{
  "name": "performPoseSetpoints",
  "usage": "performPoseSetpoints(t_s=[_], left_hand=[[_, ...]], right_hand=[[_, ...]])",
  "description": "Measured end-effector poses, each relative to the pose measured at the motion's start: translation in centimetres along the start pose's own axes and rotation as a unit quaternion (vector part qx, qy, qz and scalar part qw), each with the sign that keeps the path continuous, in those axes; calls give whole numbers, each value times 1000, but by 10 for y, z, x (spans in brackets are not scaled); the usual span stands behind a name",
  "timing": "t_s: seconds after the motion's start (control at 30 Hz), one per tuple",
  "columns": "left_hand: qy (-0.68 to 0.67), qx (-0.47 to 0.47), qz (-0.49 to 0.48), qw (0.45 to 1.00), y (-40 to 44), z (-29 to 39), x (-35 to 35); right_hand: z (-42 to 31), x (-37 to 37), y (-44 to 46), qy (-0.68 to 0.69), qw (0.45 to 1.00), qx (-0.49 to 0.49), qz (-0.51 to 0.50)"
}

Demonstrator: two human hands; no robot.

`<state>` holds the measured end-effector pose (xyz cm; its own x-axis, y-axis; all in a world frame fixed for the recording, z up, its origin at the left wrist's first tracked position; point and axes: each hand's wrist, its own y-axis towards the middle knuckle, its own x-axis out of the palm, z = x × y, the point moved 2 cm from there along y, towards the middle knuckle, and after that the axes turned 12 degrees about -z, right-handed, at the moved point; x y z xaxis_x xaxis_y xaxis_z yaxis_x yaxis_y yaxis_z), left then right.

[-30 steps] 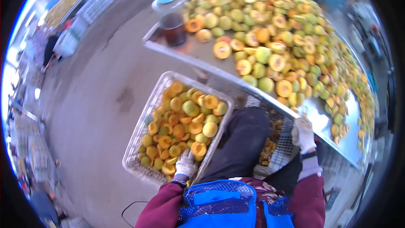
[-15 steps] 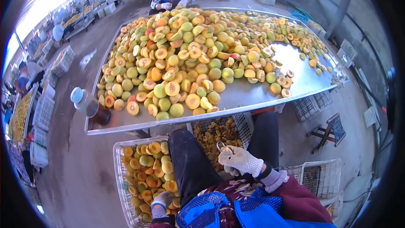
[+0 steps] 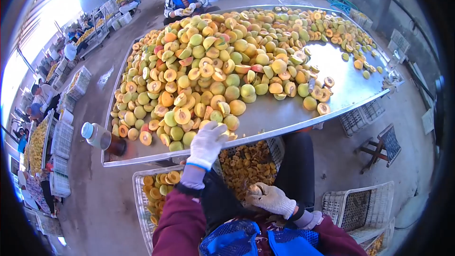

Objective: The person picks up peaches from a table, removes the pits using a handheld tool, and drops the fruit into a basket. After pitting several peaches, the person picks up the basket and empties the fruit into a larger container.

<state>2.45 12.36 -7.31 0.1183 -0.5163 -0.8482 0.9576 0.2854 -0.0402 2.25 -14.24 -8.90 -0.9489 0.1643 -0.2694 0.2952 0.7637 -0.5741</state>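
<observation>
My left hand (image 3: 207,144), in a white glove, reaches over the front edge of the metal table (image 3: 265,130). Its fingers are apart and touch the near side of the heap of whole and halved fruit (image 3: 208,71); none is clearly held. Above my lap, my right hand (image 3: 272,200), also gloved, is closed around something small that I cannot make out. Beyond its fingertips, between my legs, a crate holds brownish fruit pieces (image 3: 246,166). Partly behind my left sleeve stands a white crate (image 3: 140,185) with halved fruit (image 3: 159,189).
A bottle of dark liquid (image 3: 104,140) stands at the table's left front corner. Across the table sits a person in a blue vest (image 3: 185,0). To the right are a folding stool (image 3: 384,147) and a white crate (image 3: 360,208). More crates line the left side.
My left hand has left the crate of halved fruit and moved up to the table's fruit. The metal ring seen at my right hand no longer shows clearly. The view has swung toward the table.
</observation>
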Motion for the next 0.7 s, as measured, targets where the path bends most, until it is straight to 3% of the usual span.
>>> performPoseSetpoints(t_s=[0.07, 0.27, 0.37, 0.43, 0.47, 0.5, 0.53, 0.6, 0.67, 0.7], left_hand=[[267, 47, -51, 961, 32, -2, 26], [271, -21, -222, 936, 66, -6, 32], [273, -24, -230, 934, 64, -9, 34], [289, 9, -132, 948, 60, -15, 39], [285, 5, -141, 948, 57, -28, 48], [-117, -6, -78, 990, 56, -43, 54], [-499, -22, 2, 867, 54, -59, 66], [-415, -56, 48, 907, 33, 1, 26], [-453, -31, -119, 883, 15, 29, 16], [-508, -46, -247, 824, 5, 34, 25]], right_hand=[[7, -10, -2, 12, 1000, 14, -16], [41, -22, -4, 178, 984, -13, -26], [49, -22, 3, 194, 980, -45, -9], [48, -29, 4, 199, 979, -51, -14], [48, -33, 3, 201, 978, -55, -17], [44, -38, 0, 213, 974, -71, 21], [34, -48, -7, 223, 971, -73, 39], [43, -62, -8, 262, 958, -94, 63], [48, -76, -9, 283, 948, -80, 122], [48, -82, -11, 375, 919, -67, 103]])
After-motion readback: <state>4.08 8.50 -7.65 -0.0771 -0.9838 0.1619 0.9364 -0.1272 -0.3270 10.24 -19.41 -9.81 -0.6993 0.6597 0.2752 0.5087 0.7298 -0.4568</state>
